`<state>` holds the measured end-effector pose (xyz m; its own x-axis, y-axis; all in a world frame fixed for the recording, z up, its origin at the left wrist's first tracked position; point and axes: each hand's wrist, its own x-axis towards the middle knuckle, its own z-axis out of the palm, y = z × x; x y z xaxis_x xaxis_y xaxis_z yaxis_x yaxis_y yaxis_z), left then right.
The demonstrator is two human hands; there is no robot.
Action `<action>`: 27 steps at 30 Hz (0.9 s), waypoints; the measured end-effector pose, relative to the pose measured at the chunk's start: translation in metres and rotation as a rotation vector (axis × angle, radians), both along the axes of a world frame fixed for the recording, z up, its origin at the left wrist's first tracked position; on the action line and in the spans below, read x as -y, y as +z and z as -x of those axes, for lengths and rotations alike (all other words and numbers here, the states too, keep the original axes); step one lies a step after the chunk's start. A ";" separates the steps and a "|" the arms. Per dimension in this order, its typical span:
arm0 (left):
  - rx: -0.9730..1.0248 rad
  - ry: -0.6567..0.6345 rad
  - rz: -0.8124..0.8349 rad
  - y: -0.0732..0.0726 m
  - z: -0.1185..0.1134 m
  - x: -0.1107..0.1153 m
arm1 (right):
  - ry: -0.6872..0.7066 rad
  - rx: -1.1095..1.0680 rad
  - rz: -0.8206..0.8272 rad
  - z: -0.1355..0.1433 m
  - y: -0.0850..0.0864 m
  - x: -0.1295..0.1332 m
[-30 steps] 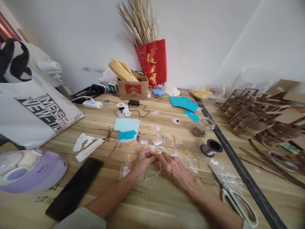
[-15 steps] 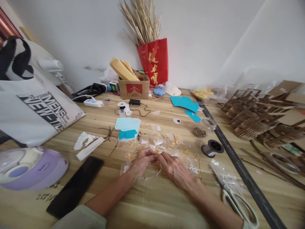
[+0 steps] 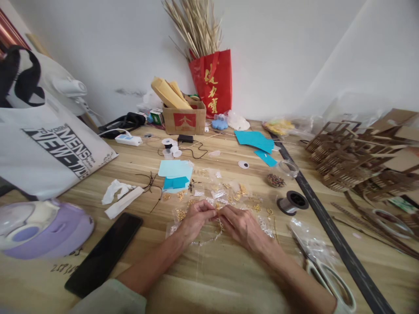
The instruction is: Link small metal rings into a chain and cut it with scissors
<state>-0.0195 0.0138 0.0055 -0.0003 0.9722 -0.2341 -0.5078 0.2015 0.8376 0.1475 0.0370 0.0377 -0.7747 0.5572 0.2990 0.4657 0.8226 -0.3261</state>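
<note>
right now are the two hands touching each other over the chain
Cannot tell. In the head view the left hand and right hand bring their fingertips together at the silver chain, but the spot is too small to show contact or a gap.

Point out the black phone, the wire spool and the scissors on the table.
black phone [image 3: 104, 254], head view, middle of its dark screen.
wire spool [image 3: 292, 203], head view, its round top flange.
scissors [image 3: 330, 283], head view, pale handle loop.

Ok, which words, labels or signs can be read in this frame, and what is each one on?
"MENS" and "NEW-T…", cut off: white tote bag.
Gold Chinese characters, not legible to me: red gift bag.
Red label, too blurred to read: cardboard box.
Dark markings beside the phone on the table: unreadable.
</note>
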 end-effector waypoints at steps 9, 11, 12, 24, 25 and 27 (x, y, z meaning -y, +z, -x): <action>-0.062 0.040 -0.055 0.006 0.000 0.001 | -0.069 -0.177 0.231 0.000 -0.003 -0.008; -0.072 0.041 -0.071 0.004 0.000 0.001 | -0.066 -0.186 0.246 0.000 -0.002 -0.008; -0.076 0.041 -0.082 0.003 0.001 0.001 | -0.061 -0.192 0.255 0.000 -0.002 -0.008; -0.130 0.053 -0.121 -0.001 0.001 0.000 | -0.064 -0.295 0.356 0.001 0.002 -0.006; -0.135 0.053 -0.130 -0.001 0.001 0.000 | -0.074 -0.294 0.358 0.001 0.002 -0.006; -0.154 0.050 -0.145 -0.003 0.001 0.000 | -0.095 -0.287 0.357 0.002 0.002 -0.006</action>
<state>-0.0209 0.0137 0.0028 -0.0740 0.9936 -0.0857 -0.3783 0.0515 0.9243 0.1458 0.0425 0.0395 -0.6293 0.7287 0.2701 0.3831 0.5933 -0.7080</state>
